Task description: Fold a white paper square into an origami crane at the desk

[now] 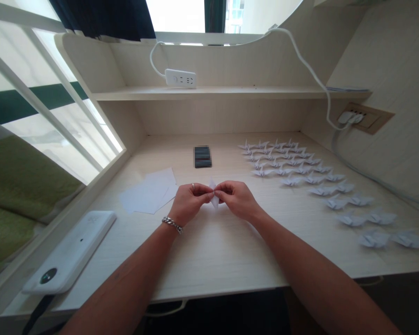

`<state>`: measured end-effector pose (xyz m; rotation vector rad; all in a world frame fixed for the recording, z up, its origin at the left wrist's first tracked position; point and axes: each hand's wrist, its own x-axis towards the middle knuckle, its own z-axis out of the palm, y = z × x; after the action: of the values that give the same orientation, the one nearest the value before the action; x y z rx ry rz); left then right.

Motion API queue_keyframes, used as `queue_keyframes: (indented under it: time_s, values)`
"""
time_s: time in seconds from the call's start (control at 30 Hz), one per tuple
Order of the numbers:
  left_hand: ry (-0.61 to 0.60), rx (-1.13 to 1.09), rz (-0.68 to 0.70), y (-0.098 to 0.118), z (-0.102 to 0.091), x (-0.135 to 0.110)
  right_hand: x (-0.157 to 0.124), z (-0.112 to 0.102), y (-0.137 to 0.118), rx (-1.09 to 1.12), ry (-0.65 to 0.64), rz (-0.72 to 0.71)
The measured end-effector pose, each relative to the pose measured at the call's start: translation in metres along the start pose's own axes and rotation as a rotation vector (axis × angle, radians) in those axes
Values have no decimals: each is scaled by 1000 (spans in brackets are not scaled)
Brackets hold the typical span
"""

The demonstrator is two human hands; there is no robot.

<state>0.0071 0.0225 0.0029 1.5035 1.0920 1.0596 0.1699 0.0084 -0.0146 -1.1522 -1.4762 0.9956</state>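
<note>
Between my fingertips, above the middle of the desk, is a small piece of folded white paper with pointed ends up and down. My left hand pinches it from the left; a ring and a chain bracelet show on that side. From the right, my right hand pinches the same paper, thumb and forefinger together. The two hands nearly touch, and the fingers cover the paper's middle. Left of my left hand lie loose white paper sheets, overlapping each other. Rows of folded paper cranes stand to the right.
A dark, blurred rectangular object lies beyond my hands. At the left front is a white elongated device with a dark cable. A white power strip sits on the shelf; a cord runs to the wall socket.
</note>
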Motion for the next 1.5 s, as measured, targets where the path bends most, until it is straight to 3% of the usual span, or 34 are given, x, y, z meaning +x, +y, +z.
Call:
queue_keyframes:
  time_s: [0.37, 0.53, 0.67, 0.9, 1.1, 1.3, 1.5]
  values:
    - [9, -93, -30, -6, 0, 4, 4, 2, 3, 164, 39, -4]
    - [59, -107, 52, -8, 2, 6, 5, 5, 1, 193, 103, -8]
    - [94, -100, 70, -8, 3, 5, 4, 5, -1, 337, 52, 64]
    - [102, -95, 73, -7, 4, 3, 2, 9, 0, 133, 139, -66]
    - [126, -136, 42, -3, 5, 2, 4, 8, 0, 238, 64, -38]
    - [156, -157, 52, -3, 6, 2, 4, 9, 1, 211, 152, -66]
    - [253, -34, 108, -8, 6, 4, -2, 9, -3, -148, 287, -239]
